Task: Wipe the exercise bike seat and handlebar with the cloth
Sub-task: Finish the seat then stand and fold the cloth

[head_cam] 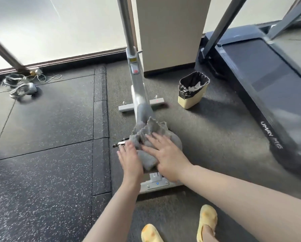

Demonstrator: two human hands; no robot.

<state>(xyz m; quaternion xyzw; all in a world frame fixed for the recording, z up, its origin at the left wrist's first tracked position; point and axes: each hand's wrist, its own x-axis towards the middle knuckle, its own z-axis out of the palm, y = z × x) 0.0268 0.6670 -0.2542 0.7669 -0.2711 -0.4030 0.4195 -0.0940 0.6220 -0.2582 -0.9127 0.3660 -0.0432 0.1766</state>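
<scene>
A crumpled grey cloth (148, 135) lies over the exercise bike seat (175, 142), hiding most of it. My right hand (165, 156) rests flat on the cloth with fingers spread. My left hand (130, 158) presses against the cloth's left side, fingers apart. The bike's grey frame (137, 81) runs away from me up to a post (125, 23); the handlebar is out of view at the top edge. The rear base (156, 184) shows under my wrists.
A lined waste bin (192, 89) stands right of the bike. A treadmill (261, 81) fills the right side. Cables and a grey bundle (21, 86) lie at the far left by the window. A beige pillar (170, 32) is behind the bike. My yellow slippers (207, 219) are below.
</scene>
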